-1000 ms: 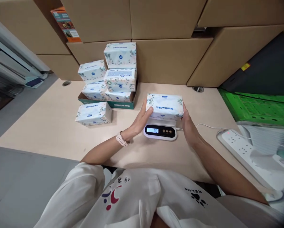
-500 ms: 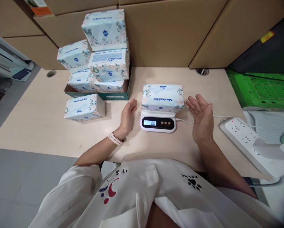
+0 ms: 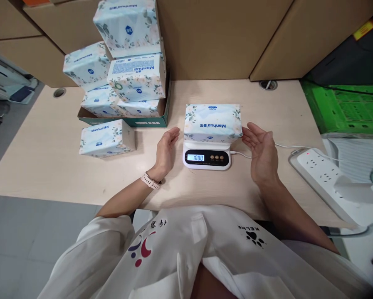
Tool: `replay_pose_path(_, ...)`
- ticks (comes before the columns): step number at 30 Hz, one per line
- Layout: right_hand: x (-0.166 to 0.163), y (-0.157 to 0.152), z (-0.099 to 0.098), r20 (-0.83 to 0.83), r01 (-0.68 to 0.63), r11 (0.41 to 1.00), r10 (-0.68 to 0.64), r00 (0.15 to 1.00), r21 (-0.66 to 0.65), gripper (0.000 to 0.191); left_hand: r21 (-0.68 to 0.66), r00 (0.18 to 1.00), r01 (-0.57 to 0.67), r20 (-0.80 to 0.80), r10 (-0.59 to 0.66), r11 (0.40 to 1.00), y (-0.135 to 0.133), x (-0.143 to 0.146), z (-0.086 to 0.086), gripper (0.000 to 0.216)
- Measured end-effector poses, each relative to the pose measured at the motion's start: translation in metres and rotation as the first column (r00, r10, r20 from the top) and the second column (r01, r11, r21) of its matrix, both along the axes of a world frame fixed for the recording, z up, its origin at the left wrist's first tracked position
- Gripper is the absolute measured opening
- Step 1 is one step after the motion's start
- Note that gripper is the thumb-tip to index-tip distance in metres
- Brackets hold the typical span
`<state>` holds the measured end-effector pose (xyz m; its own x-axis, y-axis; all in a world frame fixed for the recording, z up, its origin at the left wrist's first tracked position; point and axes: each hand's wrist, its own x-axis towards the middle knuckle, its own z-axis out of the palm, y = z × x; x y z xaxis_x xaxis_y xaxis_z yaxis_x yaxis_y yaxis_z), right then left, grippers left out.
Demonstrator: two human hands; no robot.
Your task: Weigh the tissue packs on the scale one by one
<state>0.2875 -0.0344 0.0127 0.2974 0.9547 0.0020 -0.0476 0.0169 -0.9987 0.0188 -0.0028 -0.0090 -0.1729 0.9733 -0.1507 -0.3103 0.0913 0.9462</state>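
A floral tissue pack (image 3: 213, 123) lies on the white digital scale (image 3: 206, 160), whose lit display seems to read 100.0. To the left of the pack, my left hand (image 3: 166, 153) rests edge-down on the table, apart from it, fingers stretched out. On the other side, my right hand (image 3: 262, 154) is open with the palm toward the pack; its fingertips are at the pack's right end, and I cannot tell whether they touch it. Another tissue pack (image 3: 107, 138) lies alone on the left of the table.
Several tissue packs are stacked in a green carton tray (image 3: 149, 121) at the back left. Cardboard boxes (image 3: 211, 39) line the back edge. A power strip (image 3: 325, 178) lies at right, near a green crate (image 3: 354, 112). The scale's white cable (image 3: 242, 154) runs right.
The scale's display has gone from 0.0 to about 100.0. My right hand is slightly nearer the pack's end. The camera view has shifted a little; the pack stays on the scale.
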Motion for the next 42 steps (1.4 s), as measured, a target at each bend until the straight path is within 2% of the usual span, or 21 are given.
replay_pose_path(5,-0.0009,-0.0005,0.0001,0.017,-0.007,1.0,0.007,1.0,0.008,0.067,0.028,0.999,0.042,-0.025,-0.041,0.999,-0.0009,-0.0015,-0.0012,0.035)
replay_pose_path(12,-0.0014,-0.0005,0.0011,0.032,-0.004,1.0,0.004,0.999,0.0,0.067,0.021,1.0,0.027,0.015,-0.027,0.999,-0.0007,-0.0009,-0.001,0.034)
replay_pose_path(18,0.0005,-0.0005,0.0018,0.009,0.003,1.0,-0.003,1.0,0.018,0.07,0.03,0.999,0.042,0.002,-0.042,0.999,-0.0008,-0.0016,-0.0015,0.033)
replay_pose_path(32,0.0015,0.002,-0.0029,0.073,-0.01,1.0,0.011,0.997,-0.003,0.073,0.012,0.999,0.038,-0.016,-0.037,0.999,0.0002,-0.0005,-0.0003,0.033)
replay_pose_path(42,0.0012,0.0036,-0.0056,0.021,0.003,1.0,-0.003,1.0,-0.006,0.071,0.038,0.999,0.042,-0.031,-0.041,0.998,0.0006,-0.0012,-0.0027,0.033)
